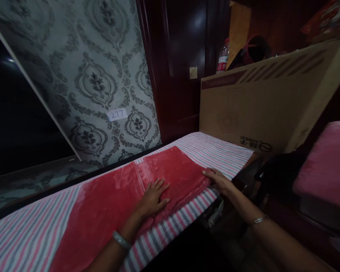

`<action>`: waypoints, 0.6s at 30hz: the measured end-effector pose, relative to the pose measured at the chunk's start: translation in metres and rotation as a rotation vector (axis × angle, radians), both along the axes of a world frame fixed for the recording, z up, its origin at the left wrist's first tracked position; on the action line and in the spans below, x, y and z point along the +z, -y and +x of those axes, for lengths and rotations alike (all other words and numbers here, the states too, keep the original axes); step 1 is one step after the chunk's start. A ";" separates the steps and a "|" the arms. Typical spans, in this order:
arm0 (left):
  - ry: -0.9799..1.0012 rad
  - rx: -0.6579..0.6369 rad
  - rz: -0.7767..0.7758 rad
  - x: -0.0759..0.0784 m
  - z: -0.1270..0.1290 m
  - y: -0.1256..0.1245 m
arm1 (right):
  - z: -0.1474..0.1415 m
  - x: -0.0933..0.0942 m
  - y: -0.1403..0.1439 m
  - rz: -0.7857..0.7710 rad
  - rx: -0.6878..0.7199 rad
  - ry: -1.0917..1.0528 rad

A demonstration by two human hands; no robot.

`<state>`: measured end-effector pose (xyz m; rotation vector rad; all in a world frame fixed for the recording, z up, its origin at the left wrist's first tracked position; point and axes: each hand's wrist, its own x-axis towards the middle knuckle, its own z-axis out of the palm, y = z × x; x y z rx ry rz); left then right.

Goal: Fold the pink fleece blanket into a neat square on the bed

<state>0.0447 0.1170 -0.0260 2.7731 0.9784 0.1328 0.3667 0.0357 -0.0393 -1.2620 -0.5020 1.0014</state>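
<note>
Two hands, left [153, 198] flat, right [219, 180] gripping red blanket [116, 200] on striped sheet [28, 234].

Red blanket [107, 204] (near end cut off)

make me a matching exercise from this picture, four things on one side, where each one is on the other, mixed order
Things
1. left hand
2. right hand
3. cardboard box
4. plastic bottle

Places
A. standing at the far end of the striped sheet
B. flat on top of the red blanket
C. behind the box, up by the dark wood
D. at the blanket's right edge

Pairs: 1-B, 2-D, 3-A, 4-C
</note>
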 end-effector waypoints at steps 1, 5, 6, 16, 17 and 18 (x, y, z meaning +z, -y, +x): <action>0.023 -0.001 0.002 0.000 -0.001 0.000 | -0.002 0.002 -0.001 -0.008 -0.013 -0.016; 0.161 -0.017 0.071 -0.001 -0.004 0.001 | -0.014 0.007 -0.005 -0.007 -0.084 -0.098; 0.198 -0.021 0.098 -0.001 -0.005 0.002 | -0.018 0.008 -0.005 -0.004 -0.095 -0.123; 0.446 -0.006 -0.007 0.002 -0.001 0.011 | -0.046 0.016 -0.003 -0.040 -0.111 -0.218; 0.534 0.024 -0.114 0.002 -0.001 0.009 | -0.047 0.018 -0.005 -0.036 -0.112 -0.205; 0.628 0.062 -0.230 0.003 -0.001 0.007 | -0.048 0.022 -0.006 -0.028 -0.112 -0.187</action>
